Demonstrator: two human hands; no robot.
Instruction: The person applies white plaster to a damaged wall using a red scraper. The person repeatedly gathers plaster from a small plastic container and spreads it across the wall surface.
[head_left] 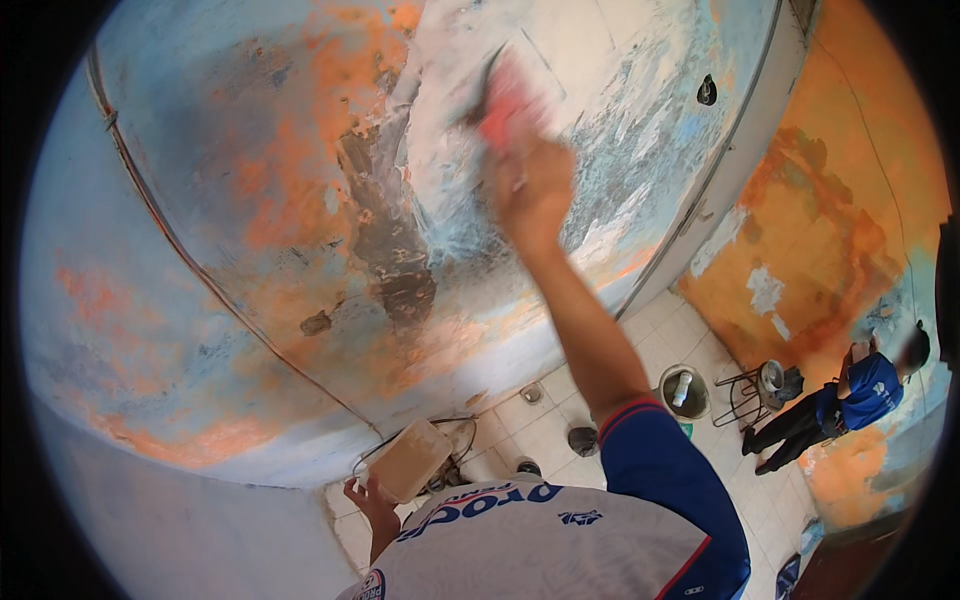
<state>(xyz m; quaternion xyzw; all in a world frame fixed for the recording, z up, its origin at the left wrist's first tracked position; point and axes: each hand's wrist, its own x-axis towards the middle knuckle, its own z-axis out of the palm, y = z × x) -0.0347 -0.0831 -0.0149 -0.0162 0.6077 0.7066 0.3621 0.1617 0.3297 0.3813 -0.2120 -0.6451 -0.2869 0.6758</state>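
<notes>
Two risks suggest themselves: the tool (512,108), high against or near the wall (250,110), could snag on the ragged dark patch (387,235) and gouge the pale coat (640,35), while the tray (410,460) could tip if the left hand (377,515), fingers spread at its lower-left edge, supports it poorly; whether they pinch it I cannot tell. The tool looks red and pinkish with a dark left edge, its outline blurred, and the right hand's (537,190) fingers curl around it.
</notes>
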